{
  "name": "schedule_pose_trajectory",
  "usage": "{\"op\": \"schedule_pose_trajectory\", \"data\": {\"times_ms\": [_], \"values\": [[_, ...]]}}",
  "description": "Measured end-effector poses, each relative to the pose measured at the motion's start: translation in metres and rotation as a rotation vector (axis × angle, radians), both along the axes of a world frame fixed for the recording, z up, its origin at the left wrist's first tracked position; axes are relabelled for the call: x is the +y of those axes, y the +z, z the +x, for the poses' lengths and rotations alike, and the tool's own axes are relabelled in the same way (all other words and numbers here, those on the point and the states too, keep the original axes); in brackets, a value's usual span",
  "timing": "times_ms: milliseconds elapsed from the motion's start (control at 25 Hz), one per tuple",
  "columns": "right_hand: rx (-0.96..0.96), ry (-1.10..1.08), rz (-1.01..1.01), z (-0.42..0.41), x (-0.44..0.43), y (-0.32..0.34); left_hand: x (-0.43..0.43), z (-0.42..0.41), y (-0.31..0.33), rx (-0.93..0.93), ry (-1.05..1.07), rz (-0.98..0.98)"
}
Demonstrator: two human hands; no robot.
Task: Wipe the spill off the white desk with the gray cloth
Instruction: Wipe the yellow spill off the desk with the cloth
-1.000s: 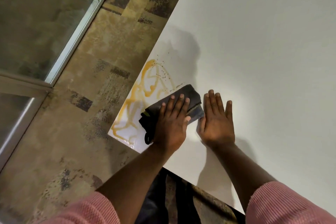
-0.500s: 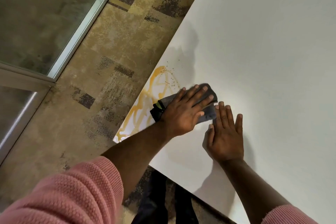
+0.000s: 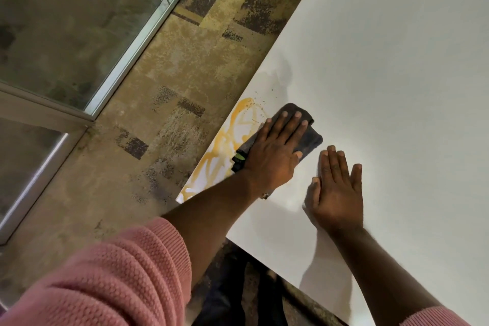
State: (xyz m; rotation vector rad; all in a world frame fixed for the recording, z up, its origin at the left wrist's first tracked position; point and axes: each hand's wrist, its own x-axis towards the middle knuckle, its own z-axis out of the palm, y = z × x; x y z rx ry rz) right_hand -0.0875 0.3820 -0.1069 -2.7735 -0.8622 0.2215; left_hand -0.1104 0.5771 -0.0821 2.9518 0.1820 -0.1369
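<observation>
since last look: left hand [image 3: 275, 151] and the folded dark gray cloth [image 3: 308, 137] have slid up and away along the desk edge, toward the far end of the mess; right hand [image 3: 336, 190] sits a bit further from the cloth now, no longer touching it

left hand: flat, fingers spread, palm pressing the cloth down. Not pinching it, just pinning it to the desk

right hand: also flat and spread, bare on the desk just beside the cloth, holding nothing. Looks like it's bracing

where the cloth is: on the smooth white desk top [image 3: 397, 61], near the left edge, overlapping the right side of the spill

spill: yellow-orange squiggly streaks [image 3: 225, 148] with dark specks [image 3: 258, 106] at the far end. Looks sticky and syrupy, mostly untouched so far I'd say

how the cloth handles: soft, limp, light, probably microfibre-ish. Folded into a thick pad, small green tag [image 3: 239, 158] poking out by the wrist. Best worked with a flat palm on top like this; grab a corner and it'd just unfold

desk feel: hard, matte, slick, so the pad should glide easily

floor: mottled tan and brown carpet [image 3: 185, 66], right under the edge, so goo pushed outward could drip

sleeves: pink knit [image 3: 119, 278], chunky texture
</observation>
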Motion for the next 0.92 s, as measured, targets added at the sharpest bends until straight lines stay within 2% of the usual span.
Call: {"op": "schedule_pose_trajectory", "data": {"times_ms": [80,160,320,560,760,920], "values": [[0.005,0.011,0.017,0.009,0.01,0.001,0.022,0.002,-0.002,-0.001,-0.25,0.051],[-0.013,0.013,0.019,0.014,0.017,0.0,0.033,0.007,-0.008,-0.004,-0.302,0.063],[-0.077,0.018,0.031,0.012,0.018,-0.003,0.033,0.016,-0.017,-0.042,-0.023,0.007],[-0.053,-0.002,-0.006,0.012,0.021,-0.002,0.018,0.033,-0.013,-0.025,0.427,-0.016],[-0.021,0.0,-0.025,0.014,0.02,-0.001,0.015,0.021,-0.012,-0.057,0.327,-0.023],[-0.017,0.004,-0.041,0.014,0.02,-0.006,0.049,0.052,-0.013,-0.047,0.367,-0.021]]}}
